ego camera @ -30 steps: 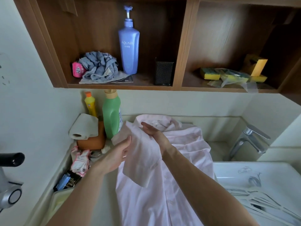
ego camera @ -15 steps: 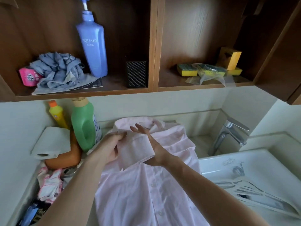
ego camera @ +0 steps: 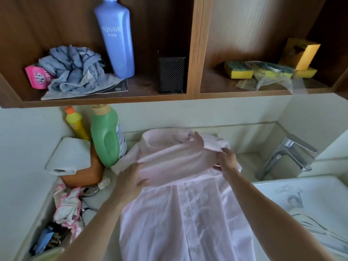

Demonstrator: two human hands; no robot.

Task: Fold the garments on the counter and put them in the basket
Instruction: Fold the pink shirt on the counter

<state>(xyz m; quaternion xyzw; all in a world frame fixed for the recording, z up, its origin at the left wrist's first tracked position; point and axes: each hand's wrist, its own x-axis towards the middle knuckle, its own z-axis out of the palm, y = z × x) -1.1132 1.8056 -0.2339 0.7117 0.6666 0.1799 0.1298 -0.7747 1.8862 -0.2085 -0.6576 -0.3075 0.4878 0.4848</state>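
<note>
Centrally, a pink shirt lies flat on the worktop, button placket up; its long axis runs top to bottom of the frame; the collar points to upper centre, close to the back wall; the hem end runs off the bottom edge. One sleeve lies crosswise over the chest, its axis left to right and rising a little toward the right; the cuff end sits just right of the collar.

At centre left, the left hand, forearm entering from the bottom left; fingers curled at the left end of the sleeve, thumb on top of the cloth, gripping it. At centre right, the right hand, forearm coming in from the lower right; it holds the cuff end, cloth draped over the fingers, whose tips show past the cuff near the collar; thumb against the fabric. The two hands are well apart along the same sleeve.

Left of the shirt: a green bottle just beside the shoulder cloth; a yellow bottle behind it; a paper roll resting on an orange pot. Right: a chrome tap; a white sink with pale hangers in it. On the shelf across the upper frame: a blue bottle, a grey cloth bundle, a black mesh holder, yellow sponges.
</note>
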